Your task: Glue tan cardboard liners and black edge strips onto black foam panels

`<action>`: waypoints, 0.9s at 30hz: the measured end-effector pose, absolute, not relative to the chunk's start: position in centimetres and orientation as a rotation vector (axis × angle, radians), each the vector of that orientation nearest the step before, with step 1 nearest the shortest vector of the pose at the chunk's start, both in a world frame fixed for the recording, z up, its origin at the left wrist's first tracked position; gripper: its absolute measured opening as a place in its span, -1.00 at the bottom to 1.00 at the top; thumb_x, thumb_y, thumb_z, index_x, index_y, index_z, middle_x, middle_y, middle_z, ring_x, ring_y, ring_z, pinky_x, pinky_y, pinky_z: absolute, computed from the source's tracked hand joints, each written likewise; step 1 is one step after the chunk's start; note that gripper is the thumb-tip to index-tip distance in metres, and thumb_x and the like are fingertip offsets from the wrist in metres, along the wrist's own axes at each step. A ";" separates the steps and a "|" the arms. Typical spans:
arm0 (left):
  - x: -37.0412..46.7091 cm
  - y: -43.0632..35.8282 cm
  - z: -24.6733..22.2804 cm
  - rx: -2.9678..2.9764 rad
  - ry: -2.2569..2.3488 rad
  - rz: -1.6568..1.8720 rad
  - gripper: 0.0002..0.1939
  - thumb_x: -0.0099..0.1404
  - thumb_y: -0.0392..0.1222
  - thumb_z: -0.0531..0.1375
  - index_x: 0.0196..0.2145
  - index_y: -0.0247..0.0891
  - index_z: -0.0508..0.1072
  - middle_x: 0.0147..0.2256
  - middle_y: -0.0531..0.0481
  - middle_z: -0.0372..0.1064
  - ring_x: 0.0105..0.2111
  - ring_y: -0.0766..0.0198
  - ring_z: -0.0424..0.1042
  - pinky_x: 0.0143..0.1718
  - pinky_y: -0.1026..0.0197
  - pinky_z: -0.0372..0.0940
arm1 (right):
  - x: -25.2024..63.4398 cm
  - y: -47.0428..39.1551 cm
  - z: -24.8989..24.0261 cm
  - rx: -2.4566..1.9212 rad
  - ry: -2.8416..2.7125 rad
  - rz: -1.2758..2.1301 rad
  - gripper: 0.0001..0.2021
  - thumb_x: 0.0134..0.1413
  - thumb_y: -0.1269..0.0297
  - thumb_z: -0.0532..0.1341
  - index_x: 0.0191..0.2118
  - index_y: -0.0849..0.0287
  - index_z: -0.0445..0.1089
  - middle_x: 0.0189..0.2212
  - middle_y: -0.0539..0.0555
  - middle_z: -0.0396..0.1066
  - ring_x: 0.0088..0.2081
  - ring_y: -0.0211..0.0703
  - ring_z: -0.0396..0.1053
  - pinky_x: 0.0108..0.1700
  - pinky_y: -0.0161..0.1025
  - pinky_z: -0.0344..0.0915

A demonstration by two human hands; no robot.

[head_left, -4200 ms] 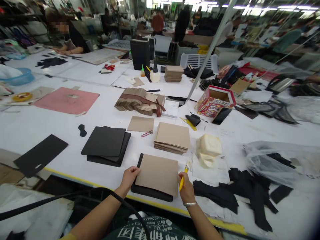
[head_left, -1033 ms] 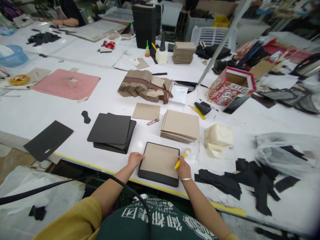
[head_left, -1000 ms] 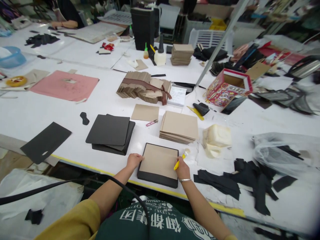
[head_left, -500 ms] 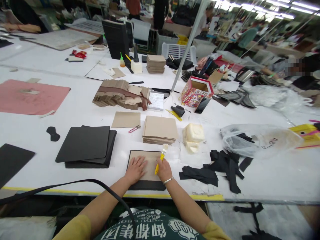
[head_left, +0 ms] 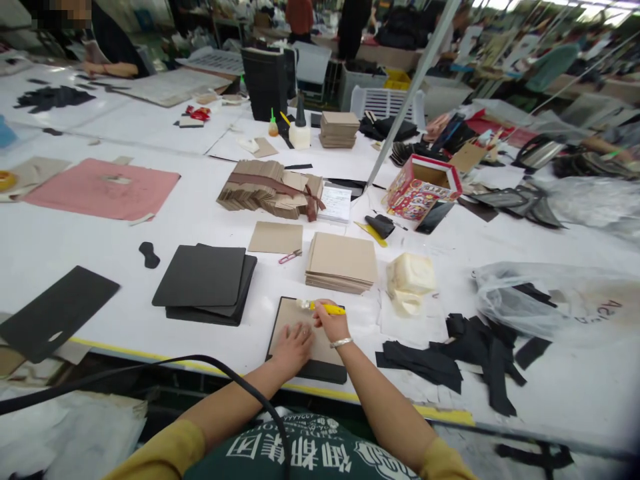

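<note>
My left hand (head_left: 294, 347) lies flat with fingers spread on a beige board (head_left: 289, 315), which rests on a black sheet (head_left: 323, 372) at the table's front edge. The sheet's dark strip shows along the near side. In my right hand (head_left: 333, 325) is a yellow-handled brush (head_left: 330, 309), its pale bristles pointing left at the board's far edge. Just beyond stands a stack of beige boards (head_left: 341, 260). To its right is a cut-open white plastic container (head_left: 413, 273), coated with a cream residue. A stack of black sheets (head_left: 200, 277) sits to the left.
Black fabric strips (head_left: 425, 363) and a clear plastic bag (head_left: 560, 293) lie at right. Pink-handled snips (head_left: 290, 257), a strapped bundle of boards (head_left: 270, 190) and a red patterned box (head_left: 423, 190) are farther back. A dark cord (head_left: 200, 358) crosses in front. Another person sits at far left.
My right hand has swung the brush from upright to nearly level, bristles now leftward over the board's far edge. My left hand stays flat on the board. The view has shifted left.
</note>
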State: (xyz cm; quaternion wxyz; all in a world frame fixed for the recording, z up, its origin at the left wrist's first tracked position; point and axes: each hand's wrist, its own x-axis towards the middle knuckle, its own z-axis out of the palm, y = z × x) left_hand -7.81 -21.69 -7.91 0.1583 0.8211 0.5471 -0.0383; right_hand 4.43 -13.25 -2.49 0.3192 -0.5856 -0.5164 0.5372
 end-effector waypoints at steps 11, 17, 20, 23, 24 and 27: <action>-8.0 -21.7 -8.4 2.309 1.573 -0.117 -0.48 0.19 -0.06 0.03 0.12 -0.08 0.10 0.19 -0.05 -0.08 0.16 0.01 -0.10 0.07 -0.21 -0.13 | 6.0 -12.6 -5.7 -1.702 -1.402 1.305 -0.75 -0.06 0.13 0.06 -0.40 0.17 0.37 -0.65 -0.06 0.31 -0.67 -0.35 0.25 -0.62 -0.43 0.20; -7.9 -21.7 -8.2 2.356 1.579 -0.134 -0.50 0.19 -0.09 0.03 0.11 -0.08 0.14 0.18 -0.02 -0.04 0.16 0.02 -0.09 0.06 -0.19 -0.10 | 13.0 -13.7 -4.1 -1.874 -1.319 1.203 -0.74 -0.09 0.10 0.08 -0.40 0.17 0.36 -0.69 -0.10 0.28 -0.67 -0.35 0.27 -0.60 -0.42 0.25; -7.8 -21.7 -7.8 2.368 1.571 -0.171 -0.51 0.19 -0.10 0.04 0.10 -0.09 0.15 0.17 -0.01 -0.04 0.15 0.03 -0.08 0.06 -0.16 -0.08 | 14.5 -14.4 -3.3 -1.867 -1.304 1.182 -0.77 -0.10 0.14 0.11 -0.41 0.17 0.37 -0.67 -0.08 0.30 -0.66 -0.34 0.29 -0.62 -0.43 0.25; -7.7 -21.9 -7.5 2.393 1.571 -0.201 -0.52 0.20 -0.11 0.03 0.09 -0.10 0.17 0.17 -0.01 -0.02 0.15 0.03 -0.07 0.05 -0.14 -0.06 | 17.5 -15.8 -2.2 -1.849 -1.274 1.128 -0.74 -0.06 0.11 0.10 -0.33 0.17 0.38 -0.63 -0.06 0.32 -0.62 -0.34 0.32 -0.58 -0.43 0.28; -7.6 -22.0 -7.5 2.404 1.574 -0.207 -0.52 0.20 -0.12 0.03 0.09 -0.10 0.17 0.17 -0.01 -0.02 0.15 0.03 -0.07 0.05 -0.13 -0.05 | 19.0 -16.4 -1.8 -1.849 -1.264 1.088 -0.71 -0.03 0.09 0.08 -0.26 0.16 0.36 -0.60 -0.06 0.33 -0.62 -0.35 0.32 -0.56 -0.43 0.29; -7.5 -22.0 -7.5 2.431 1.563 -0.210 -0.53 0.20 -0.16 0.02 0.09 -0.12 0.18 0.17 -0.02 -0.02 0.14 0.02 -0.07 0.04 -0.11 -0.03 | 24.1 -19.1 -1.0 -1.884 -1.342 0.913 -0.64 0.08 0.07 -0.01 -0.06 0.11 0.24 -0.51 -0.05 0.38 -0.59 -0.37 0.34 -0.48 -0.41 0.31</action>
